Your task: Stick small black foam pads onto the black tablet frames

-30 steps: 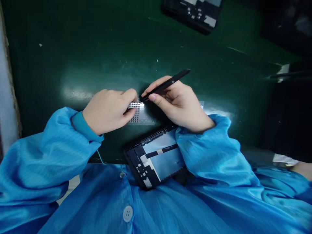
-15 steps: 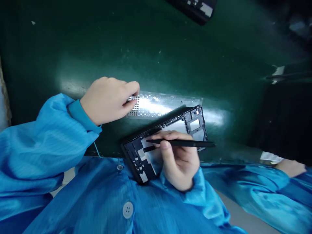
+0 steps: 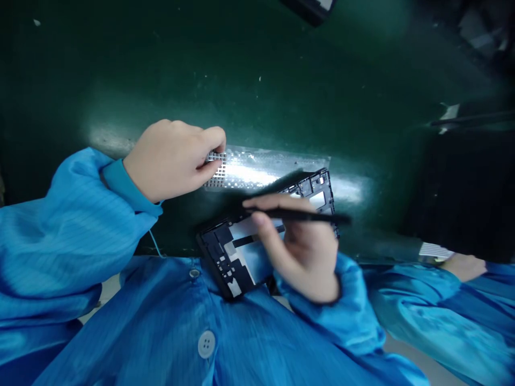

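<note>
My left hand (image 3: 171,160) pinches the left end of a clear plastic strip (image 3: 277,169) between thumb and bent fingers. Rows of small grey squares (image 3: 217,174) show on that strip by the fingertips. My right hand (image 3: 303,249) grips a slim black pointed tool (image 3: 309,215) like a pen, blurred by motion. Beneath it a black device frame (image 3: 219,257), phone- or tablet-like, lies tilted at the table's near edge, its inner side with silver and white patches facing up. My right hand hides its middle, and the tool's tip is over or near its upper edge.
Another black part (image 3: 311,10) is cut off at the top. To the right sit a large black object (image 3: 454,193) and a white ribbed piece (image 3: 434,250), with another person's hand (image 3: 462,266) beside it. The table (image 3: 120,69) is dark green.
My right hand has lifted up with the black tool, away from the white patch inside the frame. My left hand keeps its pinch on the strip. The whole view has shifted slightly.
</note>
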### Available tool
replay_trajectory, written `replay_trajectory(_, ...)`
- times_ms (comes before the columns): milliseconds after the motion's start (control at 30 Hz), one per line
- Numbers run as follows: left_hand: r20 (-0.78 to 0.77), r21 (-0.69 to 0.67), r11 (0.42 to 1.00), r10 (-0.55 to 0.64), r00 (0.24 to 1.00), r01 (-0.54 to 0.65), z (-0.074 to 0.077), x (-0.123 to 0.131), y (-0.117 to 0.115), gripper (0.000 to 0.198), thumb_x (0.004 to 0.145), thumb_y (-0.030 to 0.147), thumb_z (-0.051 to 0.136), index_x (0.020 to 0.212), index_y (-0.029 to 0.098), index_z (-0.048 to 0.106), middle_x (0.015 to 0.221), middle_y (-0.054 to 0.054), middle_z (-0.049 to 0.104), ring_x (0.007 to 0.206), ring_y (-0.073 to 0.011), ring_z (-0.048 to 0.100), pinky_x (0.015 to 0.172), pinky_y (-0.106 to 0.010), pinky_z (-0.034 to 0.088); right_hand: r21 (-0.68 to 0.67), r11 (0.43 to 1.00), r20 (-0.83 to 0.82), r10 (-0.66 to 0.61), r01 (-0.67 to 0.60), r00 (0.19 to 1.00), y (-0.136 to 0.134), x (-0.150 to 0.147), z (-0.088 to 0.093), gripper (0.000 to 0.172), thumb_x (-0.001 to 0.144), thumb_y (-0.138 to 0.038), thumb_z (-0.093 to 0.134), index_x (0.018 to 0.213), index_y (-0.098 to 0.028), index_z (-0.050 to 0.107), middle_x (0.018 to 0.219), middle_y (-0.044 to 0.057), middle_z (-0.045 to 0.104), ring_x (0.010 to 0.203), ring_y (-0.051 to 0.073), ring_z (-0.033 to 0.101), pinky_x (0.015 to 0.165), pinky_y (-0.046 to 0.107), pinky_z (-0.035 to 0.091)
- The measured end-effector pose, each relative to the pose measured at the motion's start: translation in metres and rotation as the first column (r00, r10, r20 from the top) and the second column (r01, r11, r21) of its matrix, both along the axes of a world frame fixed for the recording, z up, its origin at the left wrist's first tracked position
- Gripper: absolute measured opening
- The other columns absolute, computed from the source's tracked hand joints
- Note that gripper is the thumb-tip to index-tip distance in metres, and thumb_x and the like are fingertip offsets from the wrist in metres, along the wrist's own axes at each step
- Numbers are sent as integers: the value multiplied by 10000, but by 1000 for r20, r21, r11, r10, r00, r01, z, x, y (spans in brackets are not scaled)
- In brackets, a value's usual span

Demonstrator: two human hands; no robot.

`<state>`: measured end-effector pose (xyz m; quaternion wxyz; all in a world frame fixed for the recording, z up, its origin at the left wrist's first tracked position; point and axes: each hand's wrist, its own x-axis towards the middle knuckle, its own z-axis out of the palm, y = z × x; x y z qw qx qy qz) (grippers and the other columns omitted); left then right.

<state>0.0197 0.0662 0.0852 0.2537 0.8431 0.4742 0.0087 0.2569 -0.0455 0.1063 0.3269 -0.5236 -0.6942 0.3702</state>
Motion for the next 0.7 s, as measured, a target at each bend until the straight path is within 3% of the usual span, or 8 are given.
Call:
replay_trajectory(100,-40,-31,999,-13,999,12,3,0,2,317,1092,324,586,1302,194,785,790,-24,729,783,-234,673,796,-360,482,-36,997,-33,62,-63,998,56,9,-11,111,1119,-330,766,1213,-271,763,1204,62,872,1158,253,856,1069,450,714)
replay_trajectory(233,16,33,999,-13,1000,13,-6,-3,2,299,1054,368,606,1254,253,797,745,6,699,733,-222,659,754,-350,462,-81,984,-126,145,-156,981,108,10,-39,309,1064,-581,814,1150,-289,759,1172,52,865,1107,256,849,1024,428,737)
replay_trajectory(400,74,50,999,-4,997,1,-11,-5,0,250,1029,356,608,1187,271,781,718,4,686,707,-229,669,723,-367,465,-190,976,-255,54,-104,965,109,4,-44,385,964,-614,916,1112,-294,764,1076,36,838,1070,258,846,993,410,751)
replay_trajectory(600,69,43,999,-12,998,9,-8,-5,0,265,1040,377,597,1195,274,786,736,-12,718,710,-240,682,679,-384,449,-146,974,-166,149,-173,975,115,6,-42,388,1008,-667,838,1076,-288,795,1101,60,852,1021,258,830,986,429,741)
replay_trajectory(700,3,33,999,-16,1000,16,-4,-2,0,316,1050,383,590,1261,271,797,777,-24,748,746,-250,682,684,-390,436,-144,979,-184,114,-141,976,116,7,-43,425,973,-701,862,1069,-294,782,1061,49,846,982,252,824,966,426,739)
